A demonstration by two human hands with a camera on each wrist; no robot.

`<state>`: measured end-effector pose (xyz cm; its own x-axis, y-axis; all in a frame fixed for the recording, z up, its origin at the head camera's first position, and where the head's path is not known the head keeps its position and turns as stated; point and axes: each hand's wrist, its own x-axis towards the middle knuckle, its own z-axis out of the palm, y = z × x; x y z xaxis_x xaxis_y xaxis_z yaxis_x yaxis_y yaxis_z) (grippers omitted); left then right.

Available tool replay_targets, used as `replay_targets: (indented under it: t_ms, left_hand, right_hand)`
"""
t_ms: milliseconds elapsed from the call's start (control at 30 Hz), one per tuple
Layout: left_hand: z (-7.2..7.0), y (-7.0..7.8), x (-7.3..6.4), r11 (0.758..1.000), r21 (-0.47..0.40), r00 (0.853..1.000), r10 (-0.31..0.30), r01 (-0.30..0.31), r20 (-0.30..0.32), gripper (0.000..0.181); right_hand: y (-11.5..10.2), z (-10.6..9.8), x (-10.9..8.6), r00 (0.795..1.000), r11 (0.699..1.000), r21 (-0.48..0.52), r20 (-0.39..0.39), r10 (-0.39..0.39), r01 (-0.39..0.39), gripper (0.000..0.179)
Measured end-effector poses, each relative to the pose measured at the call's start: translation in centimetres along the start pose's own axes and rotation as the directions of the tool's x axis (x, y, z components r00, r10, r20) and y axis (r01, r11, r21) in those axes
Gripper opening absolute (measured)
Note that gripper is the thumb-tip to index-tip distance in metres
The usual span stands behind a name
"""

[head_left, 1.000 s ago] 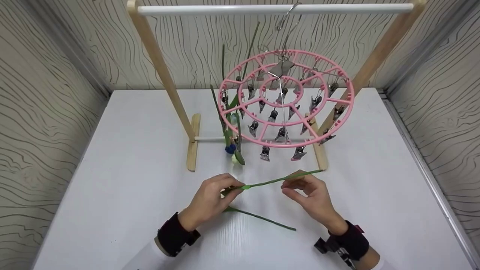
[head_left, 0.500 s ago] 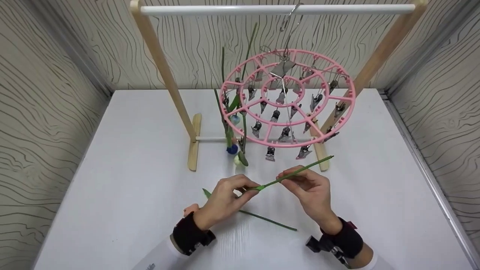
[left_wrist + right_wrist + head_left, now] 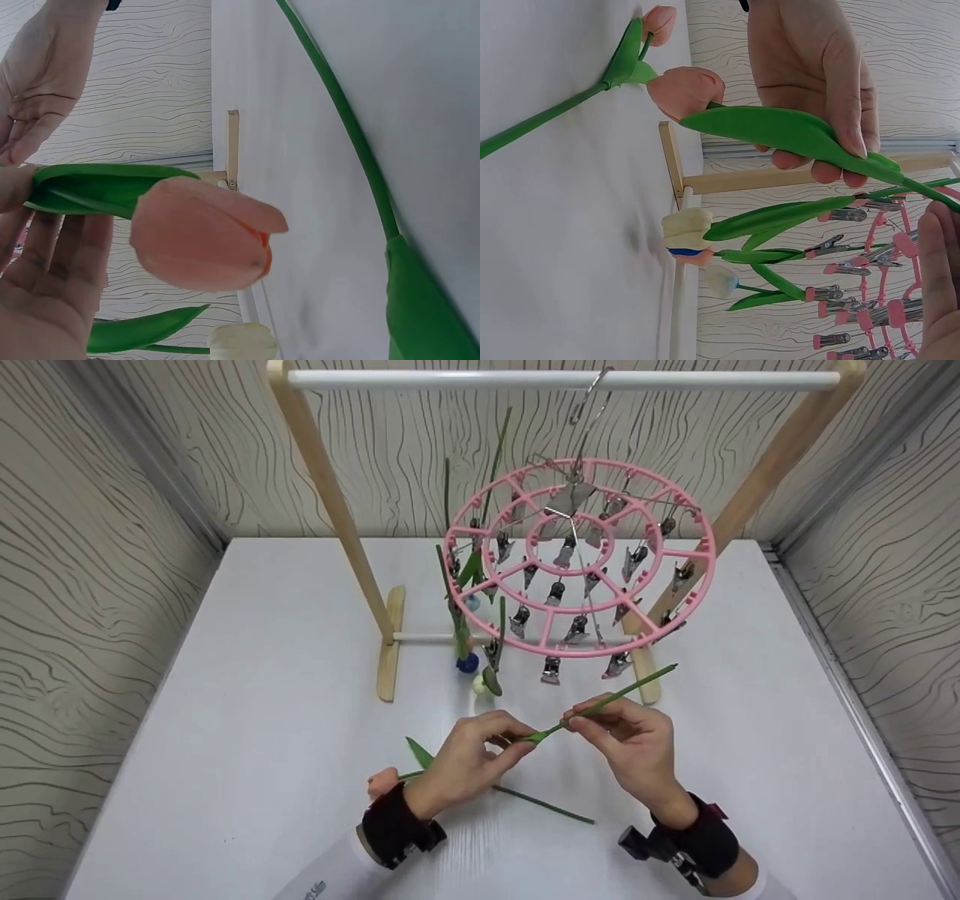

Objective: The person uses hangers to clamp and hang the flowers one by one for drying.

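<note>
My left hand (image 3: pixel 480 754) pinches a peach artificial tulip (image 3: pixel 206 236) by its green leaf, just below the bloom. In the head view the bloom is hidden behind that hand, and the stem points up and to the right. My right hand (image 3: pixel 634 742) pinches the stem between thumb and fingers, close to the left fingertips. A second peach tulip (image 3: pixel 382 782) lies on the white table under my left forearm, its stem stretching to the right. Above and beyond my hands hangs a round pink clip hanger (image 3: pixel 551 651) with several metal clips.
A wooden rack (image 3: pixel 322 487) with a white top bar (image 3: pixel 450 380) carries the hanger. Several tulips hang head down at its left side, among them a white one (image 3: pixel 686 227) and a light blue one (image 3: pixel 721 281). Patterned walls (image 3: pixel 90 607) enclose the table (image 3: pixel 247 697).
My left hand has moved right with the tulip, uncovering the bloom of the one on the table. The held stem has tilted upward, and my right fingers have closed on it.
</note>
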<state>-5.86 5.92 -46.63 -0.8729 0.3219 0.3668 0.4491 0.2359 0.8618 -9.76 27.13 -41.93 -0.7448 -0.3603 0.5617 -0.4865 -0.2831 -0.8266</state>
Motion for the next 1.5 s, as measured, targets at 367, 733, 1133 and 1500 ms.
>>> replay_targets:
  t_ms: [367, 733, 1133, 1500]
  left_hand:
    - [-0.8, 0.9, 1.0, 0.999, 0.008, 0.998, 0.049, -0.049, -0.033, 0.024]
    - [-1.5, 2.9, 3.4, 0.992, 0.082, 0.985, 0.104, -0.093, -0.137, 0.038]
    - [-0.6, 4.3, 6.3, 0.950, 0.288, 0.959, 0.190, -0.125, -0.210, 0.037]
    - [-0.8, 4.4, 7.5, 0.959, 0.253, 0.965, 0.179, -0.128, -0.189, 0.027]
  right_hand:
    - [-1.2, -0.6, 0.3, 0.998, 0.993, -0.096, 0.019, -0.063, 0.065, 0.029]
    - [-2.3, -1.5, 0.8, 0.994, 0.978, -0.183, 0.037, -0.099, 0.104, 0.028]
    - [-2.4, -1.9, 1.0, 0.992, 0.971, -0.206, 0.033, -0.118, 0.122, 0.026]
    - [-2.6, -2.2, 1.3, 0.993, 0.967, -0.226, 0.032, -0.117, 0.121, 0.028]
